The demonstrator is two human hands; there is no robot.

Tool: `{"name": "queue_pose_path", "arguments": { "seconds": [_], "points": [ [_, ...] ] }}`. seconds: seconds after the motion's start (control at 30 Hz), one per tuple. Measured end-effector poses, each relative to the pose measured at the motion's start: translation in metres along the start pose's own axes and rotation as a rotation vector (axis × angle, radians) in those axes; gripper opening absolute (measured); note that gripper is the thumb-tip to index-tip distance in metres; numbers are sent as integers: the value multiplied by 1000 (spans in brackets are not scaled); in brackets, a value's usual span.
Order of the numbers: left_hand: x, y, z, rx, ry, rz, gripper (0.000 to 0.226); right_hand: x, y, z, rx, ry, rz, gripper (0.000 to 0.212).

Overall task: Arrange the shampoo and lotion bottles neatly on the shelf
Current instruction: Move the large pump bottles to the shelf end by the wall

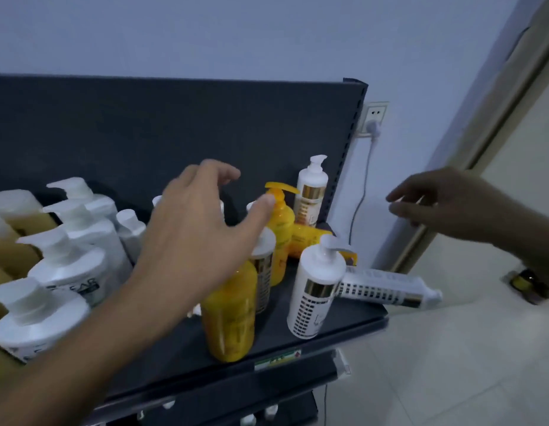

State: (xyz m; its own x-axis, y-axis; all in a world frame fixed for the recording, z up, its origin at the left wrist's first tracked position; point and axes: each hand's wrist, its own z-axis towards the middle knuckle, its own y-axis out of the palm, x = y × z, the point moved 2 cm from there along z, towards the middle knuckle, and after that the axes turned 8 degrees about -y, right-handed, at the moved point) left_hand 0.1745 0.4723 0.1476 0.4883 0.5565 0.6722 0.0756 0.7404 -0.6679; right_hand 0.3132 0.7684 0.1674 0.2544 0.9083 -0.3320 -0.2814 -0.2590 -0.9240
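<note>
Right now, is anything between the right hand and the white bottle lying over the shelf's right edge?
Nothing visible. The right hand hovers open in the air off the shelf's right end, and the fallen white bottle lies below it, its cap end overhanging the edge, with only open space between them.

Left hand reaches forward, fingers spread; right hand loosely open.

Dim bluish light, soft motion blur.
</note>
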Motion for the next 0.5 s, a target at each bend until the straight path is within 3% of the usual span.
{"name": "queue_pose_path", "arguments": {
  "seconds": [0.17, 0.3, 0.5],
  "points": [
    [80, 42, 36, -98, 103, 177, 33, 69, 87, 18, -289, -114, -133, 35],
    [116, 120, 66, -335, 204, 345, 29, 93, 142, 21, -496, -219, -296, 53],
    [124, 235, 112, -685, 511, 753, 21, 150, 131, 2, -581, -164, -194, 68]
  ]
}}
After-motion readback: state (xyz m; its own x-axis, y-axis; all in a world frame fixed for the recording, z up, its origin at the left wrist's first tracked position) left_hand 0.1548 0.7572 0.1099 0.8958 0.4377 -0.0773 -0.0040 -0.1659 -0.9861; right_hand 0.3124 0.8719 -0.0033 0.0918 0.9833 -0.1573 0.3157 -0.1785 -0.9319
